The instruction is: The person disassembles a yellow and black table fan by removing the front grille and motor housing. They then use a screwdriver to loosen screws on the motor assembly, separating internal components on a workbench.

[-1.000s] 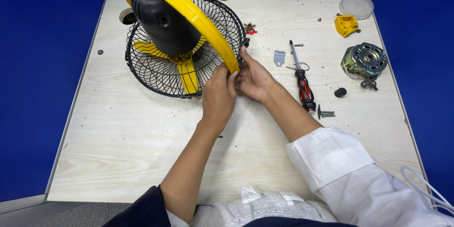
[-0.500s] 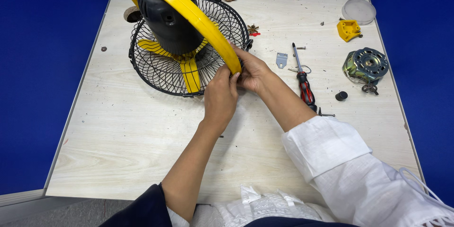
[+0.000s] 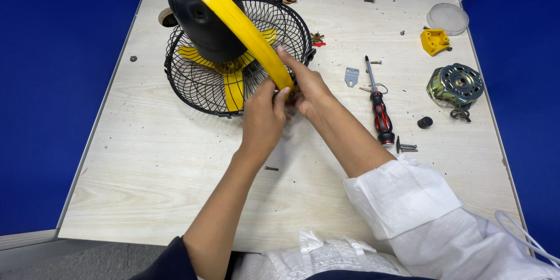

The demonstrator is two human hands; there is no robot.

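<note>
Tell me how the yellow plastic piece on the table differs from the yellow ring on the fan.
The yellow plastic piece is small and blocky; the yellow ring is a large, thin curved band. The piece lies loose on the table near the far right corner, untouched; the ring sits over the black wire fan guard, with the left hand and right hand at its lower end. Both are the same bright yellow.

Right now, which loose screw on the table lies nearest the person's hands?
The small dark screw lying alone just below the left hand, beside that forearm. The other screws sit further right by the red screwdriver.
</note>
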